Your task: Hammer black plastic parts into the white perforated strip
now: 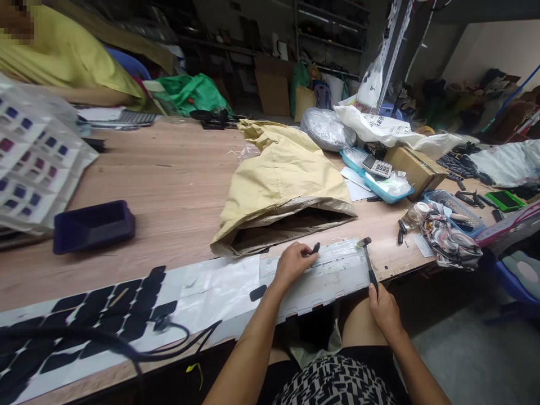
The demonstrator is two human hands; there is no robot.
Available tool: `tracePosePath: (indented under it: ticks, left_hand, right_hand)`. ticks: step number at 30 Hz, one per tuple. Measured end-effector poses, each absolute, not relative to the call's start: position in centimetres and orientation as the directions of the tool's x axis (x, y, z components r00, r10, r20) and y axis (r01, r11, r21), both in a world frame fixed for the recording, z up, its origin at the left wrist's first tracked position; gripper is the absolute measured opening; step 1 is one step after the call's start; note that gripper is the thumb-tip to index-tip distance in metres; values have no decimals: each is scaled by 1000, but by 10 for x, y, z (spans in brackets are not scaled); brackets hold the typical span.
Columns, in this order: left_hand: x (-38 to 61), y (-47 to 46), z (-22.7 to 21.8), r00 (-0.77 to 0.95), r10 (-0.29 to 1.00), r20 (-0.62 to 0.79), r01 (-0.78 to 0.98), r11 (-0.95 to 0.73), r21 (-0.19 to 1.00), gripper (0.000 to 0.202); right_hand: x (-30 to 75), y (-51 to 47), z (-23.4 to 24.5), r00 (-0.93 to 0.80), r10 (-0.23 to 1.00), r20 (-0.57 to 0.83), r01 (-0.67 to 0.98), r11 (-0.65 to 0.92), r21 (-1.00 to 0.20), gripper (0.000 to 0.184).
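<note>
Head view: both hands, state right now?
Left hand: closed, fingertips pinching a small black piece.
Right hand: closed, holding the hammer by its handle, head over the white board.

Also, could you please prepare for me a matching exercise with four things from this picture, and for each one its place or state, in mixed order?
Things:
1. hammer
2. small black piece
3. calculator
4. pale yellow sack

Places or states:
A. on the light-blue tray
B. lying with its open end facing the camera
C. held in the fingers of the left hand
D. held by its handle in the right hand

Right pairs: 1-D, 2-C, 3-A, 4-B
</note>
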State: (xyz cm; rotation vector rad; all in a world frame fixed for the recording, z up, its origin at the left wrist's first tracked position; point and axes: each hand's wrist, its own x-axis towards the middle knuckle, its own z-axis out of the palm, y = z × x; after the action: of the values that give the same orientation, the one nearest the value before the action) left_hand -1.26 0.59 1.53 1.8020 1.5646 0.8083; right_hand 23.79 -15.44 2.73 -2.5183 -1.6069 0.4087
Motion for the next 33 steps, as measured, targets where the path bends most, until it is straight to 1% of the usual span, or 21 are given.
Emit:
tracePosePath:
  ticks: [2,5,15,19,24,26,29,33]
  left_hand:
    - [-2,-5,13,206,973,102,659,-216,721,16]
    - [6,-11,9,209,966,151,690,-255,677,14]
    - [2,-11,1,229,956,183,657,-290,696,20]
    - [2,-11,0,227,953,199,635,-300,712,21]
    - [-2,-9,-2,244,948,205,597,-313,738,17]
    - [-3,-8,-3,249,948,198,591,-311,745,17]
    - [-3,-8,-3,249,951,181,591,-297,750,18]
    - [-2,-8,-3,246,952,182,584,-296,756,17]
  right_hand:
    - [238,-154,28,393,906,-155,871,-421,-253,40]
    - [238,-155,29,390,907,-159,872,-419,-253,40]
    - [238,-155,26,392,909,-142,871,-416,-261,40]
    - [242,-156,23,382,916,-119,867,-400,-296,40]
    - [239,-162,23,315,948,-42,864,-305,-400,42]
    - [233,-165,26,271,962,-22,872,-255,-418,43]
    - [221,-167,32,207,978,-21,891,-197,-408,43]
    - [209,-165,40,165,986,-36,912,-166,-374,40]
